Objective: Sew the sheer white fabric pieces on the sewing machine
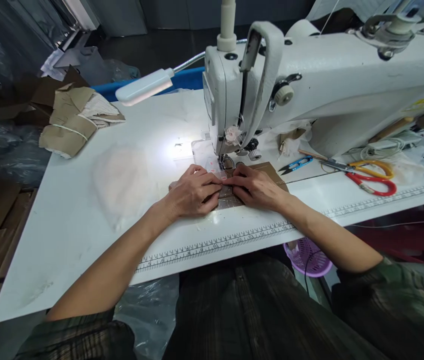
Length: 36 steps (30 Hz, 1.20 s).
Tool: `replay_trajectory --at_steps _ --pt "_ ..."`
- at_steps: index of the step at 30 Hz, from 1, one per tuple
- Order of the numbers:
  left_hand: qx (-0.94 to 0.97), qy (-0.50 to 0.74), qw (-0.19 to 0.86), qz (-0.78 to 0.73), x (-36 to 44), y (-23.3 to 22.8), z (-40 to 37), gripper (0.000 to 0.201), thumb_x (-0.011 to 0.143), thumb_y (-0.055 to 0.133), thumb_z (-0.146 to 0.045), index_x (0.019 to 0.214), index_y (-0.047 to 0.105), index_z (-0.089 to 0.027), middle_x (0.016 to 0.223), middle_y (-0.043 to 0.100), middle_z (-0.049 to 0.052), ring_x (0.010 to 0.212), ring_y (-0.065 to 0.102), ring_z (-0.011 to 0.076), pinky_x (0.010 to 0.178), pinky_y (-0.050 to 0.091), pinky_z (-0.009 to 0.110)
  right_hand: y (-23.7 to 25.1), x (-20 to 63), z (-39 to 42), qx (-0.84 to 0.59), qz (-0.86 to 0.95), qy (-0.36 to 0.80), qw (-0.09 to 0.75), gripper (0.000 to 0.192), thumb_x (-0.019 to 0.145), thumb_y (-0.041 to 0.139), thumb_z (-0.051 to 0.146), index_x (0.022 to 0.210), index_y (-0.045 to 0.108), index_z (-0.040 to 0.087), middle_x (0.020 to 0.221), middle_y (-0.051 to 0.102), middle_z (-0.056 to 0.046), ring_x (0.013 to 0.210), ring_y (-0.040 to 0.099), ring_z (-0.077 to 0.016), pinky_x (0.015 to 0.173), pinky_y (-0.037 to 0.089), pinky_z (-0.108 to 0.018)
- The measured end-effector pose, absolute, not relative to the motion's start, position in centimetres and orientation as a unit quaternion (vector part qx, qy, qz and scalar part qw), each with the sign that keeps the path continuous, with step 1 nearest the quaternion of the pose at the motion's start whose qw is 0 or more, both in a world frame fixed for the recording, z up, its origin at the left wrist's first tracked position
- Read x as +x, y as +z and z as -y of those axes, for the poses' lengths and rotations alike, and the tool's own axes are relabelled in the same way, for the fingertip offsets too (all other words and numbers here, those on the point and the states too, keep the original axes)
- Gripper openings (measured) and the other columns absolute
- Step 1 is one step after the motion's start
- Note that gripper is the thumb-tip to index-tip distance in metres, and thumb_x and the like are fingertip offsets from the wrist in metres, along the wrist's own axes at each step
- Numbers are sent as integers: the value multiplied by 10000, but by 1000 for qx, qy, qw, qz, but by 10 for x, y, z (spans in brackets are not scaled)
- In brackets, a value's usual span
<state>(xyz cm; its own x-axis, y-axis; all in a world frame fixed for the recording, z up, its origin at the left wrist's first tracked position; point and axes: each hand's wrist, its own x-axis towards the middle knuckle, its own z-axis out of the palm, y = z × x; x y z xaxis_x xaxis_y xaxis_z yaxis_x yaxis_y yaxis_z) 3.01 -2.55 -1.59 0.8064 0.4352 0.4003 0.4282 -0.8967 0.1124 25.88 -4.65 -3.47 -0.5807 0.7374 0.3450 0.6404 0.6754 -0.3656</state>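
Note:
A white sewing machine (309,70) stands over the table, its presser foot (222,161) just beyond my fingertips. A flat piece of brown fabric (272,173) lies under and to the right of the foot. My right hand (255,187) has its fingers bent and pressed together on this fabric. Close by on the left, my left hand (199,192) curls its fingers at the fabric's near left edge, thumb and fingertips together. Both hands' fingertips almost meet in front of the needle. The fingers partly hide the fabric between them.
A lit lamp (145,86) shines on the white table (73,210). Blue thread snips (296,164) and red-and-yellow scissors (371,177) lie right of the needle. A tied brown bundle (71,120) sits at the back left. A printed ruler (215,246) runs along the front edge.

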Motion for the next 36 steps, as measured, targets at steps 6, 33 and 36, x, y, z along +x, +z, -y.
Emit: replay_trajectory --at_steps 6,33,36 --pt "950 201 1 -238 30 -14 28 240 887 498 -213 940 732 -204 1028 742 46 811 651 174 961 419 453 -32 256 48 -401 883 94 226 340 959 404 221 1146 683 170 1007 569 -110 841 572 -194 747 537 -378" --pt "948 150 -31 -278 31 -13 22 292 898 498 -275 1081 692 -156 1131 689 96 901 653 235 1003 406 494 -25 249 46 -430 884 64 172 302 970 386 186 1202 578 187 1024 565 -112 781 554 -191 650 505 -338" --pt "947 147 -41 -283 32 -14 21 307 909 486 -288 1091 684 -138 1144 680 111 897 644 239 988 409 489 -24 248 45 -433 885 59 160 296 968 381 184 1177 590 168 1042 568 -126 770 563 -195 633 501 -339"
